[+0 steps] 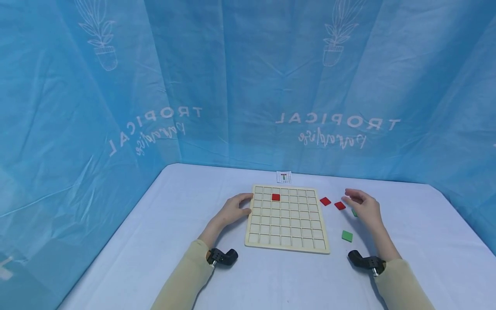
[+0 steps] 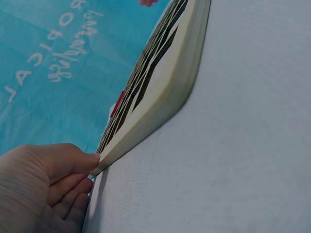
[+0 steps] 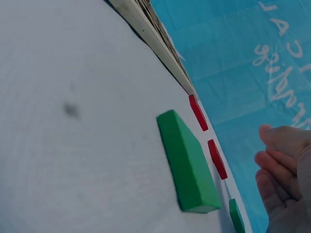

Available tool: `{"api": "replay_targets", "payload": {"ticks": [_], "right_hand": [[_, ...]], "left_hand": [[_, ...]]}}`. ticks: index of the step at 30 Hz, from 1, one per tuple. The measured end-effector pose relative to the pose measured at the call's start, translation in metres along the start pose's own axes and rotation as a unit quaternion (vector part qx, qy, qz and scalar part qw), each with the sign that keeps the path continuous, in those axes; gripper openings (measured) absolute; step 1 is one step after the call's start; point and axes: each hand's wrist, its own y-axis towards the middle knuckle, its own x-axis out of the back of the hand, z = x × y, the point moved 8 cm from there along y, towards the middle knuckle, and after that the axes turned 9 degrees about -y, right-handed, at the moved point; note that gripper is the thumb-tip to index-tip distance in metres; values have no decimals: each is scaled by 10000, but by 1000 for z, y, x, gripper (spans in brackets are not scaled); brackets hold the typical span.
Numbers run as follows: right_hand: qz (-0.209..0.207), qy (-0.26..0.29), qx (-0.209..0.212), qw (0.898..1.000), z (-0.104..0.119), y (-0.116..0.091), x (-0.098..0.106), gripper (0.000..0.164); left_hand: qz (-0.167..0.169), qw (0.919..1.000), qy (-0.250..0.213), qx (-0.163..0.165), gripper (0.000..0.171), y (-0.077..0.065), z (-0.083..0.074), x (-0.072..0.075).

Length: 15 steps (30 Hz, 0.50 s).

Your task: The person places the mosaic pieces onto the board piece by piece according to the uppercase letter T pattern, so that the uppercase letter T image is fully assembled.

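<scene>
A square pale grid board (image 1: 287, 250) lies flat, with one red tile (image 1: 276, 197) in a cell of its second row. My left hand (image 1: 233, 210) rests against the board's left edge, thumb and forefinger spread along it; in the left wrist view the thumb (image 2: 73, 159) touches the rim. Right of the board, my right hand (image 1: 364, 209) hovers with loosely bent fingers and nothing visible between them. Nearest it are a red tile (image 1: 339, 206) and a green tile (image 1: 354, 212), partly hidden by the hand. Another red tile (image 1: 325, 201) lies by the board's edge.
Closer to me lies a second loose green tile (image 1: 347, 236), large in the right wrist view. A small printed pattern card (image 1: 284, 177) is behind the board. The white-covered table (image 1: 286, 284) meets blue curtains (image 1: 252, 86) at the back and sides.
</scene>
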Motion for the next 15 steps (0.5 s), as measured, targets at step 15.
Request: {"api": "replay_targets", "payload": {"ticks": [15], "right_hand": [[21, -797, 367, 9961, -8, -2, -14, 40]], "left_hand": [[6, 10000, 15, 51, 54, 0, 2, 0]]}}
